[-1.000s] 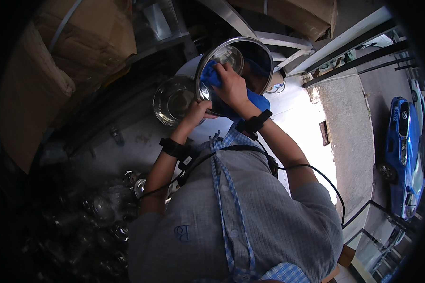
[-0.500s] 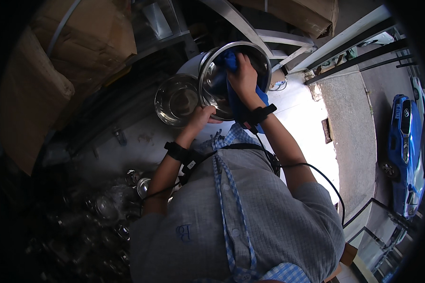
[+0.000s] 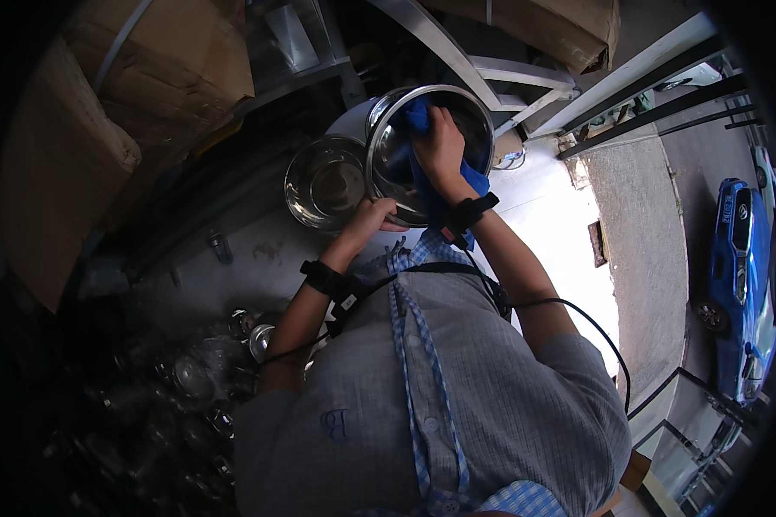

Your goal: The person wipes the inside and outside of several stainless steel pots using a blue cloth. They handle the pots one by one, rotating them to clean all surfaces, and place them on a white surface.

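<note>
Head camera, looking down: we steady a large stainless steel pot (image 3: 422, 151), tilted on its side above the grey counter (image 3: 233, 258), our left hand (image 3: 372, 215) curled over its lower rim, fingers together. Our right hand (image 3: 440, 142) reaches inside, fingers closed over a blue cloth (image 3: 427, 185) pressed to the inner wall. A smaller steel bowl (image 3: 323, 183) sits just beside the pot, at its left. With only one hand on the rim, we judge a hard push with the cloth could roll the pot into the bowl.
</note>
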Demonstrator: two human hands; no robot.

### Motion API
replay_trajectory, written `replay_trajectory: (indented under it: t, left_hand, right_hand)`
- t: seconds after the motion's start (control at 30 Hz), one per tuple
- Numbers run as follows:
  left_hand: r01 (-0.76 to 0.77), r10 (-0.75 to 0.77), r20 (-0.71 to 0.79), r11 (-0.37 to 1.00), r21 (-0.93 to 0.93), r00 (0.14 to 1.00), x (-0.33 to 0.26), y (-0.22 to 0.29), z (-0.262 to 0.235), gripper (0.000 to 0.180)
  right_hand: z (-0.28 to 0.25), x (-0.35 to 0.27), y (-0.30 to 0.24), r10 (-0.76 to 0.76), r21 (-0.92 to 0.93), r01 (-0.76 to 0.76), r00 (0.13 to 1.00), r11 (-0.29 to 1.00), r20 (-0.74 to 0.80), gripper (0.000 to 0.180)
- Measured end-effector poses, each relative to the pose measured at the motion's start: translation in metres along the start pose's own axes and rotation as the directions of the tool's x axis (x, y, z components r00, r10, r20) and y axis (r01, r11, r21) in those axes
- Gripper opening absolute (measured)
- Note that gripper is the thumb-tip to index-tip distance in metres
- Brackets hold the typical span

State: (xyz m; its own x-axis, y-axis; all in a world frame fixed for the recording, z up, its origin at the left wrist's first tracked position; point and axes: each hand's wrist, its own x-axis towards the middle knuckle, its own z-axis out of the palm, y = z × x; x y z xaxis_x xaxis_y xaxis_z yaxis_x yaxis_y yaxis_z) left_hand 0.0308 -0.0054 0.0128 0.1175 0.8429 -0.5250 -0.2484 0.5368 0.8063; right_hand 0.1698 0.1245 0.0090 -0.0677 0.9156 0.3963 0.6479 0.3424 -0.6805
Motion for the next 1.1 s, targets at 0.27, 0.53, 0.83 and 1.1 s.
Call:
replay_trajectory:
  t: [0.27, 0.53, 0.83, 1.1]
  left_hand:
    - [-0.044, 0.044, -0.046, 0.999, -0.017, 0.998, -0.001, 0.005, -0.017, 0.02]
    - [-0.097, 0.099, -0.015, 0.989, 0.109, 0.995, -0.009, -0.001, -0.024, 0.025]
    - [-0.072, 0.071, 0.007, 0.997, 0.012, 0.997, -0.004, 0.005, -0.014, 0.014]
    - [-0.19, 0.194, -0.125, 0.981, 0.04, 0.973, -0.004, 0.008, -0.036, 0.015]
  right_hand:
    - [0.0, -0.048, -0.024, -0.236, 0.072, 0.226, 0.888, 0.971, 0.395, 0.039]
    - [-0.005, -0.014, 0.025, -0.09, -0.268, 0.141, 0.977, 0.953, 0.193, 0.033]
    - [0.003, -0.008, -0.042, -0.211, 0.164, 0.182, 0.96, 0.97, 0.183, 0.057]
    - [0.002, -0.027, -0.01, -0.361, -0.08, 0.451, 0.797, 0.889, 0.484, 0.03]
